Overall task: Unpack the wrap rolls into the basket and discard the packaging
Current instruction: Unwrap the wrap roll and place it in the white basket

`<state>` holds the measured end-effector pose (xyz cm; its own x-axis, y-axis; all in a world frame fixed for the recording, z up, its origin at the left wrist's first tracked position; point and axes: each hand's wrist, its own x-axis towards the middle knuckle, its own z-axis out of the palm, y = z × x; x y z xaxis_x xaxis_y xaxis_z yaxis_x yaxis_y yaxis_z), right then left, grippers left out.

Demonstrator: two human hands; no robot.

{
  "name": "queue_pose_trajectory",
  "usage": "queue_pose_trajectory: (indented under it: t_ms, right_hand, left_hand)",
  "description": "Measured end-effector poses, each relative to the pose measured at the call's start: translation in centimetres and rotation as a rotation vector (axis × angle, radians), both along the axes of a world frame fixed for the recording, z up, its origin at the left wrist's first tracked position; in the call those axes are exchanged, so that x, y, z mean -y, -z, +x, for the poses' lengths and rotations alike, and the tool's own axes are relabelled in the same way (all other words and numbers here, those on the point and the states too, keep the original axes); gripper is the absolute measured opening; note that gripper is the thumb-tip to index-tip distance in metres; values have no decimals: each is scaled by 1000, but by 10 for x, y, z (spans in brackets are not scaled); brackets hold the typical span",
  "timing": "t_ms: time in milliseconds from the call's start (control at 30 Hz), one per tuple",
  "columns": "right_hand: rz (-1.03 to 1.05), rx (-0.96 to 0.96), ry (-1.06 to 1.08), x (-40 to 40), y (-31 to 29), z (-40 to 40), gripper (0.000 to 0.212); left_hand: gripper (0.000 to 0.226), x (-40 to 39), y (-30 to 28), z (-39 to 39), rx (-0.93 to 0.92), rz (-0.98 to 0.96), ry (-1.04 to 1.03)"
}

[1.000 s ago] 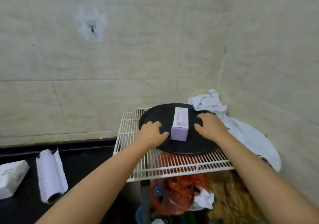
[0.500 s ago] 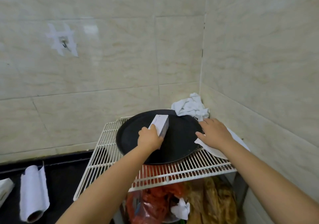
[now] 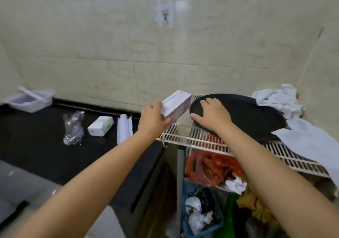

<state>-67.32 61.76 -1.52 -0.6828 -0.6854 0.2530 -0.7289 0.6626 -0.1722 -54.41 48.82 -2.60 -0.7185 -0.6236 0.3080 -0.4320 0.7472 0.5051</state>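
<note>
My left hand grips a pale purple and white box, held just left of the black round tray above the corner of the white wire rack. My right hand lies palm down on the tray's left rim. On the black counter lie a white wrap roll, a second white box and a crumpled clear plastic wrapper. A clear plastic basket stands at the far left against the wall.
White cloths and a white sheet lie on the rack's right side by the wall corner. Under the rack sit a red plastic bag and a bin with rubbish. A hook is on the tiled wall.
My left hand has lifted the purple box off the black tray and carried it left past the tray's edge. My right hand moved from the cloth to the tray's left rim. The view swung left.
</note>
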Motion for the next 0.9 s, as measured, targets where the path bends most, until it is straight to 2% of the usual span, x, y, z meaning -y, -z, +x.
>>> queue_pose_trajectory:
  t_ms: [267,433,667,900]
  right_hand:
    - [32,63,-266,140,36,118,60]
    - [70,56,-314,232,67,168,58]
    - [115,182,-258,339,118,194,54]
    - [226,326,-238,400,186,186,56]
  left_hand:
    - [50,104,39,155,95,67,-274]
    - [52,186,81,216,189,133,-345]
    - [54,303,136,254,289,229,-309]
    - [55,381,193,242,336,342,-200]
